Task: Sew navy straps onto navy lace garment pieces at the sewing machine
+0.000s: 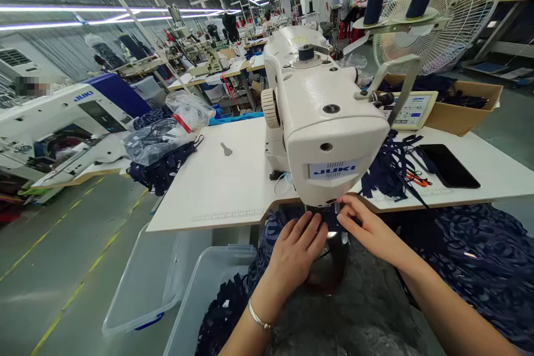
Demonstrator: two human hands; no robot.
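Observation:
A white JUKI sewing machine (321, 117) stands on a white table (221, 178), its head toward me. My left hand (294, 253) lies under the machine head with fingers stretched flat over dark navy fabric (271, 231). My right hand (365, 225) reaches in from the right, its fingers close together at the needle area, touching the fabric there. The needle and what the fingertips hold are hidden by the machine head. A silver bracelet (258, 318) circles my left wrist.
Navy strips (390, 169), orange snips (417, 179) and a black phone (448, 165) lie right of the machine. A control panel (411, 111), cardboard box (467, 105) and fan (438, 11) stand behind. Clear bins (146, 289) sit below left. Bagged navy pieces (161, 144) hang off the table's left.

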